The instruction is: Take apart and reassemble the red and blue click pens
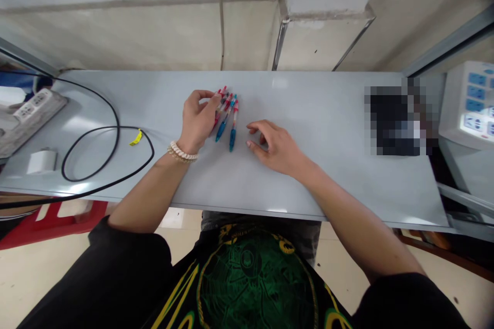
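Several click pens lie close together near the middle of the table, some with blue grips and some with red or pink parts. The rightmost is a blue-gripped pen (233, 131), set slightly apart. At the left side of the bunch, my left hand (198, 117) pinches the upper end of a red pen (221, 92) between thumb and forefinger; the hand partly covers this pen. A pale coiled band (181, 152) circles my left wrist. Right of the pens, my right hand (276, 146) is held with curved fingers apart and nothing in them, not touching the pens.
A black cable (116, 151) loops across the left of the grey table (339, 180). Beside it are a white charger (42, 161) and a power strip (33, 113). A blurred dark object (393, 123) and a white socket unit (469, 103) are on the right.
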The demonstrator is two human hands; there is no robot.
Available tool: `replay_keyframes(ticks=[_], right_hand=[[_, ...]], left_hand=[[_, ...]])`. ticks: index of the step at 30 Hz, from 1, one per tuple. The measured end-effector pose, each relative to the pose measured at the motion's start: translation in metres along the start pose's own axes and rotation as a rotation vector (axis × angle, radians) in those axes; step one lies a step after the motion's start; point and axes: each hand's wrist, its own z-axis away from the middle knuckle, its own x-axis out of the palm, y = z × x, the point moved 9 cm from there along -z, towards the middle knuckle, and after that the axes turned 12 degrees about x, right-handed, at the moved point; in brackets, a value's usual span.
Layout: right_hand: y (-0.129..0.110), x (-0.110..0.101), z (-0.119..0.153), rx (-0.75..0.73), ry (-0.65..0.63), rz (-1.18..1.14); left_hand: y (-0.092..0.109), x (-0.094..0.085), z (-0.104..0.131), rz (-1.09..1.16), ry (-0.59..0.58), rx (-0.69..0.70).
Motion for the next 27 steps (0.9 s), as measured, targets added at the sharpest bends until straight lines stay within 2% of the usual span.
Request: replay_keyframes(ticks=[2,3,6,8,10,16,23,27], right_hand=[[-0.009,0.006,0.004,-0.095,-0.072,0.017],[-0.014,0.009,0.006,-0.139,-0.105,0.031],[-0.022,0.016,0.011,-0.223,-0.165,0.073],[-0.022,0.017,0.011,-0.223,-0.173,0.085],[-0.021,0.018,0.010,-0.209,-0.178,0.081],[-0.015,0.017,0.005,-0.182,-0.170,0.058],[-0.005,0.012,-0.003,-0.160,-0.060,-0.037],[0.002,0.012,-0.006,-0.124,-0.011,-0.089]], left_hand=[[0.002,0.004,0.006,-0.034,-0.047,-0.073],[0.005,0.006,0.009,-0.064,-0.080,-0.069],[0.026,0.019,0.018,-0.209,-0.232,0.119],[0.036,0.029,0.027,-0.317,-0.335,0.258],[0.040,0.038,0.034,-0.384,-0.395,0.338],[0.053,0.056,0.047,-0.566,-0.419,0.548],[0.057,0.071,0.058,-0.770,-0.507,0.625],[0.058,0.074,0.061,-0.780,-0.603,0.666]])
